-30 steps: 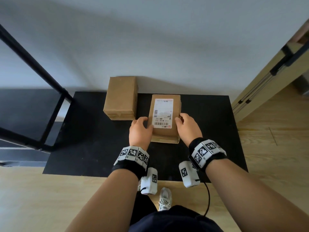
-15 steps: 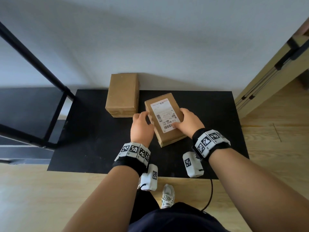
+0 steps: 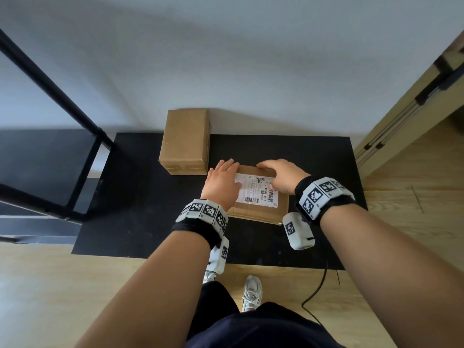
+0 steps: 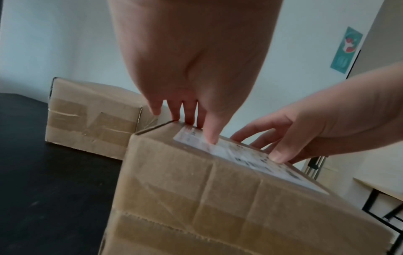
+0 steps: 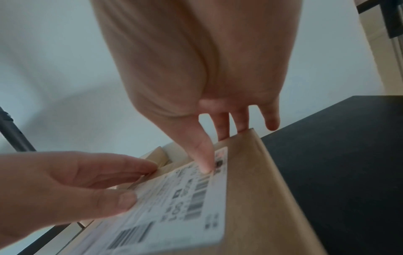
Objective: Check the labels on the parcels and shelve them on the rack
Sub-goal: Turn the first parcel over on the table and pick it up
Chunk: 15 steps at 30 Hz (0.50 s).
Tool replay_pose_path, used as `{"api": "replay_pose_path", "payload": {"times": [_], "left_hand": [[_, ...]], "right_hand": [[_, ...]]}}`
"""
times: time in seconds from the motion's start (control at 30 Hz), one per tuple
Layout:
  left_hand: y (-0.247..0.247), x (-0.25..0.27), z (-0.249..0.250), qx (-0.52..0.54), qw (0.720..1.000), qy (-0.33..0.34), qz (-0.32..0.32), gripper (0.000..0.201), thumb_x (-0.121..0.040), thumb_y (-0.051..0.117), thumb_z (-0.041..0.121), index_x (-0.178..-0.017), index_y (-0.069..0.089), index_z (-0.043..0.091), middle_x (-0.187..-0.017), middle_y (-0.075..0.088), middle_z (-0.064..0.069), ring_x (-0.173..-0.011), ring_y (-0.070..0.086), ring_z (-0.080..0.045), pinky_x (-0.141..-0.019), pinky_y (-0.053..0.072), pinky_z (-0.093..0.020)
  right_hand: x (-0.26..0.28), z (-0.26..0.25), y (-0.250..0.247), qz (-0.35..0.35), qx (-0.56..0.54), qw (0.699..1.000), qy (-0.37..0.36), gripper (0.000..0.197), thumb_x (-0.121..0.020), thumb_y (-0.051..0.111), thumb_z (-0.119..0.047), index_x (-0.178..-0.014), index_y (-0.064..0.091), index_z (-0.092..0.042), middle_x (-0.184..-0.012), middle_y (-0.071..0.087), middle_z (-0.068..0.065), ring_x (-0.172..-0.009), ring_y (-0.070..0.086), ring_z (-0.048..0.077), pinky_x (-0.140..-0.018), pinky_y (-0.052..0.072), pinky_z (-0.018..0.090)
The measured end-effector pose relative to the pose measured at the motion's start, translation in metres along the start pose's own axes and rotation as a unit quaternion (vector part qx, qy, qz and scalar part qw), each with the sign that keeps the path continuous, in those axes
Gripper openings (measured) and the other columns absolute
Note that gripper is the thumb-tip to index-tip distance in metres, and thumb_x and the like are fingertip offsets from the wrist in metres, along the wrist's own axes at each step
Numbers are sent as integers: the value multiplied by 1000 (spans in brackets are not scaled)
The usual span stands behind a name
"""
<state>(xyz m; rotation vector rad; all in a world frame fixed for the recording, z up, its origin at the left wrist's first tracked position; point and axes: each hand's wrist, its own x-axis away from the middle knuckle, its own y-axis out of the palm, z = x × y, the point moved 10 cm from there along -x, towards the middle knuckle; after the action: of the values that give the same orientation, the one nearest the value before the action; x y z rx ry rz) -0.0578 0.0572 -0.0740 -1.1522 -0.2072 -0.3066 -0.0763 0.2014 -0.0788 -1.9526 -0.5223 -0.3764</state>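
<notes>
Black bench (image 3: 140, 202), low, set vs. white wall (image 3: 226, 59). Light wood floor (image 3: 50, 285) in front & to the right. Wood panel (image 3: 406, 126) w/ black fittings & metal rails leans in at far right. White sneaker (image 3: 252, 292) on floor near bench's front edge; black cable (image 3: 317, 292) trails over floor just beside it. Dark shorts (image 3: 251, 327) at bottom of head view. Left wrist view: teal poster (image 4: 346, 50) w/ red & white print on wall, upper right; black-legged furniture (image 4: 377, 205) at lower right, too cropped to tell what.
</notes>
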Motion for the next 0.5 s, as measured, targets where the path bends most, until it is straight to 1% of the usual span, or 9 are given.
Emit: {"api": "replay_pose_path", "payload": {"times": [0.1, 0.17, 0.23, 0.37, 0.43, 0.5], "left_hand": [[-12, 2, -2, -19, 998, -10, 51, 59, -98, 56, 28, -152, 37, 16, -156, 37, -4, -147, 28, -24, -121, 23, -39], [-19, 4, -7, -46, 996, -39, 67, 55, -98, 56, 34, -148, 42, 18, -147, 44, -5, -139, 36, -26, -115, 32, -40], [-22, 6, -15, -55, 993, -80, 72, 50, -97, 55, 40, -142, 49, 18, -140, 48, -7, -132, 40, -28, -109, 38, -41], [-23, 14, -35, -29, 983, -161, 81, 49, -95, 55, 47, -132, 56, 15, -133, 53, -10, -125, 46, -30, -102, 44, -43], [-20, 16, -43, -11, 979, -189, 73, 50, -94, 54, 50, -131, 56, 15, -133, 53, -9, -125, 47, -30, -100, 46, -44], [-14, 18, -51, 24, 975, -214, 53, 54, -94, 53, 53, -132, 55, 15, -132, 53, -9, -123, 50, -29, -95, 50, -45]], "right_hand": [[2, 5, -9, 64, 0, 998, 11, 60, -91, 60, -13, -145, 43, -30, -145, 46, 8, -127, 50, 28, -102, 46, 46], [6, 7, -18, 126, -14, 992, 11, 57, -91, 61, -17, -145, 44, -26, -146, 44, 9, -129, 47, 29, -104, 43, 46], [11, 9, -23, 168, -46, 985, 16, 56, -91, 61, -18, -144, 44, -22, -146, 44, 10, -131, 45, 29, -104, 43, 46], [18, 16, -24, 202, -100, 973, 39, 58, -92, 62, -21, -146, 42, -20, -149, 41, 10, -135, 41, 29, -107, 41, 46], [20, 19, -20, 199, -115, 972, 52, 58, -92, 61, -23, -146, 40, -19, -148, 42, 10, -134, 43, 29, -106, 42, 46], [19, 20, -14, 188, -123, 972, 66, 58, -93, 61, -26, -146, 39, -18, -145, 44, 11, -131, 47, 29, -103, 44, 44]]}}
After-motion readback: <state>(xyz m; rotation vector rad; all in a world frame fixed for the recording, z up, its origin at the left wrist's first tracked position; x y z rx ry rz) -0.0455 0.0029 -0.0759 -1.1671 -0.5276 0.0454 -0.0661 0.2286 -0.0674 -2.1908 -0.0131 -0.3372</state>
